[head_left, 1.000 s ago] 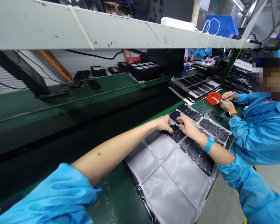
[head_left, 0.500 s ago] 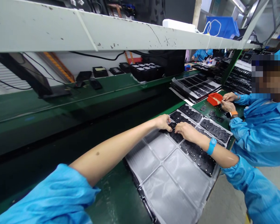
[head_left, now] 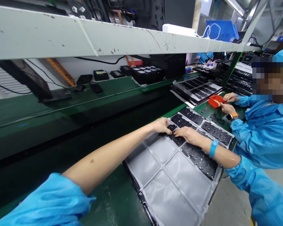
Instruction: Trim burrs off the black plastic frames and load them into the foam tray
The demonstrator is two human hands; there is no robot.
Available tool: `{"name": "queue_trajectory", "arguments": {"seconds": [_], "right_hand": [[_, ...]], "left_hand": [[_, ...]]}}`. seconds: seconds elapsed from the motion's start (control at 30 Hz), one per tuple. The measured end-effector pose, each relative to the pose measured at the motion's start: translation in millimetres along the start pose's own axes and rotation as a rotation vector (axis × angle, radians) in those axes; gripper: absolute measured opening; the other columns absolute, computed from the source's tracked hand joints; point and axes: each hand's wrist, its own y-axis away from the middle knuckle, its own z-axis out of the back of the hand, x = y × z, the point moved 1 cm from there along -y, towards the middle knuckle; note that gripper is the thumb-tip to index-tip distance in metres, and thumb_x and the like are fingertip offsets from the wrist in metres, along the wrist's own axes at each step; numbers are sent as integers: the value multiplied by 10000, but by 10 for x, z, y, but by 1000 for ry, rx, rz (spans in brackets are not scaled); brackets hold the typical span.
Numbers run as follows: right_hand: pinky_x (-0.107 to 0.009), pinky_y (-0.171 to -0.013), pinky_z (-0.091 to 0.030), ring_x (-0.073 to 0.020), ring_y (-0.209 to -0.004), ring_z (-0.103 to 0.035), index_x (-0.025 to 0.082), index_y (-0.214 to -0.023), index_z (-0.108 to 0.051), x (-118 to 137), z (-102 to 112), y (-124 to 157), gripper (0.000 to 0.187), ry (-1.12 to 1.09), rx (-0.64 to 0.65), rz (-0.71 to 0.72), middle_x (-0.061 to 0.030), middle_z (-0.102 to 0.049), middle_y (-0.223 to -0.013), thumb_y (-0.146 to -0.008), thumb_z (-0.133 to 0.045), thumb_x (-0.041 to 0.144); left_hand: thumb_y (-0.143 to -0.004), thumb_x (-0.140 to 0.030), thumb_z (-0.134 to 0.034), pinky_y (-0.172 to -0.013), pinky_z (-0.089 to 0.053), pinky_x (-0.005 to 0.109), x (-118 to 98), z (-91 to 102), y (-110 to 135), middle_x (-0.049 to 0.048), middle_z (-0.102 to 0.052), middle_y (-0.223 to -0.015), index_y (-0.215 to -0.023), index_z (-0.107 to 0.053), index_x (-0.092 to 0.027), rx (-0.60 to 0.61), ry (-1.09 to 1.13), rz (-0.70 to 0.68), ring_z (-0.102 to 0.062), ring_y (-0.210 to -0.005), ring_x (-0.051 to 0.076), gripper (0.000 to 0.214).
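A broad divided tray (head_left: 162,167) lies aslant on the green counter (head_left: 108,204), its near compartments showing bare grey film and its farther ones carrying rows of flat black parts (head_left: 199,161). Each row runs from upper left to lower right across the tray, the parts set close side by side.

The left hand (head_left: 160,125), over the tray's left edge, has its thumb and fingers curled about a small black piece (head_left: 172,127) and appears to be grasping it. The piece is above a partly filled compartment; what shows of its long axis runs roughly crosswise in the view (the hand covers one end, so which way it points cannot be told). The right hand (head_left: 190,135) is just beside it, fingers bent down to the black parts; whether they grip one cannot be told.

Beyond the tray, a red bin (head_left: 213,104) holds pale small bits, and a co-worker's hands (head_left: 228,109) are at its edge. Loose black pieces (head_left: 218,118) lie on the counter near it. Farther off, a stack of trays (head_left: 190,93) bears black parts in its top compartments. A blue bin (head_left: 221,30) stands on the shelf (head_left: 49,37), its contents hidden.
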Motion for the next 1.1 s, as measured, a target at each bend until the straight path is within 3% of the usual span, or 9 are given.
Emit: {"name": "queue_trajectory", "arguments": {"seconds": [0.2,0.37,0.53,0.73,1.1], "right_hand": [[-352,-984,-577,-189,-1101,-763,219,-969,-793,-30,-14,-29,383,5,-39,16,-58,-825,-1144,-902,-538,-58],[-389,-918,-558,-224,-969,-733,209,-979,-744,5,35,29,306,66,-183,-72,-89,-796,-1013,-996,-504,19],[-369,-866,-542,-241,-937,-672,195,-985,-710,22,60,77,304,101,-300,-148,-98,-739,-978,-1000,-472,7],[-361,-844,-536,-244,-927,-645,191,-975,-708,-26,-16,14,319,109,-299,-139,-91,-719,-972,-963,-483,-35],[-376,-846,-535,-242,-920,-624,207,-988,-738,-38,-72,-91,258,115,-242,-122,-87,-719,-993,-1001,-550,30]], "left_hand": [[-1000,-351,-694,-856,-624,417,-23,4,27,81,-706,-1193,-1233,-666,-152,-15,-27,1,-713,-1003,231,308],[-999,-352,-695,-912,-611,457,-130,-80,31,94,-696,-1246,-1273,-655,-162,-34,-72,-3,-705,-1067,250,336],[-996,-350,-700,-913,-612,454,-132,-48,37,92,-701,-1237,-1256,-663,-159,-26,-71,-12,-707,-1064,249,324],[-997,-343,-699,-914,-614,456,-22,66,4,94,-696,-1254,-1268,-659,-158,-20,-36,18,-706,-1071,252,330],[-999,-350,-697,-907,-617,454,51,23,-144,88,-699,-1248,-1250,-671,-153,5,76,91,-708,-1068,258,320]]}}
